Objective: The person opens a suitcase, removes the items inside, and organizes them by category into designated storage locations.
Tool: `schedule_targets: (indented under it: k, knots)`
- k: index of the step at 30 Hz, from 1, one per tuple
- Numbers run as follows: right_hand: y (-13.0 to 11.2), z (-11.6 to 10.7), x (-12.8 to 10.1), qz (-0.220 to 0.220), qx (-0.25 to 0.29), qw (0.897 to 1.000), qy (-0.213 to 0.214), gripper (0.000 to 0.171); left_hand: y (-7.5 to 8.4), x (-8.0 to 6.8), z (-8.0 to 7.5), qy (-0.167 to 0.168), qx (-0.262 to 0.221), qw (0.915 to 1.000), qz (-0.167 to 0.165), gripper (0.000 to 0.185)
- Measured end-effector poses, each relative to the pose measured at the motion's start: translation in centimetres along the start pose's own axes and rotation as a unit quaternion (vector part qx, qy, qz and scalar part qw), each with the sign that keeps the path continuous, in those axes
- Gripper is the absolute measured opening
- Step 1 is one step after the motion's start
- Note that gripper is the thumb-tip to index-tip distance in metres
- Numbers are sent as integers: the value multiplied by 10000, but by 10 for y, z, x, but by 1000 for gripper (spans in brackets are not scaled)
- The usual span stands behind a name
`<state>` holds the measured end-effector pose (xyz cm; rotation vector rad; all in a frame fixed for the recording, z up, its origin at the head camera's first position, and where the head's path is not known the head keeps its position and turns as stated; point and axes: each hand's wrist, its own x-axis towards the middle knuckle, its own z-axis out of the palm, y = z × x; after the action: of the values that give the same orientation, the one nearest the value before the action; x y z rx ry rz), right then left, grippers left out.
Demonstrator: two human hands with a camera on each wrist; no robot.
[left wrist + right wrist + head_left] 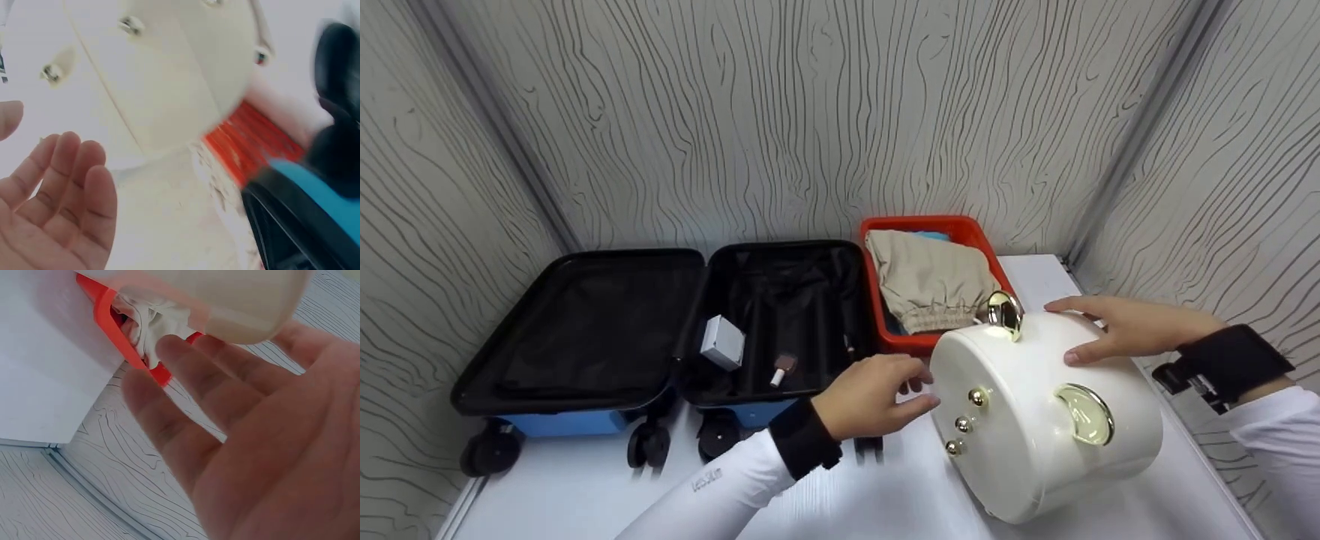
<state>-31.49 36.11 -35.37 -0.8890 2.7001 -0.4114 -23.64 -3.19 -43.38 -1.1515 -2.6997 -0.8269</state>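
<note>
Right hand (1117, 326) lies flat, fingers spread, atop the white round vanity case (1046, 416) at lower right; left hand (874, 394), relaxed, hovers just beside its gold studs.

Case (1046, 420) before basket (877, 300) — suitcase (660, 330) left, probably touching.

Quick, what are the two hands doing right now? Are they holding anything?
Left hand: open, fingers relaxed beside the white round case, gripping nothing.
Right hand: open, fingers resting flat on top of the case.
</note>
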Motion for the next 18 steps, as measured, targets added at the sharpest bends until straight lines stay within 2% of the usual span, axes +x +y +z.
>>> schedule_targets:
  k: [5, 11, 15, 18]
  knots:
    - [2, 5, -2, -135, 44, 9996, 260, 74, 16, 17, 9, -223, -59, 9997, 95, 35]
    - [4, 10, -2, -389, 116, 9980, 493, 70, 31, 31, 20, -431, -95, 9990, 87, 34]
    - [4, 12, 0, -491, 360, 9970, 477, 69, 34, 35, 26, -228, 112, 9996, 78, 28]
    - [5, 14, 0, -515, 495, 9963, 488, 68, 32, 34, 32, -2, 24, 10000, -18, 24]
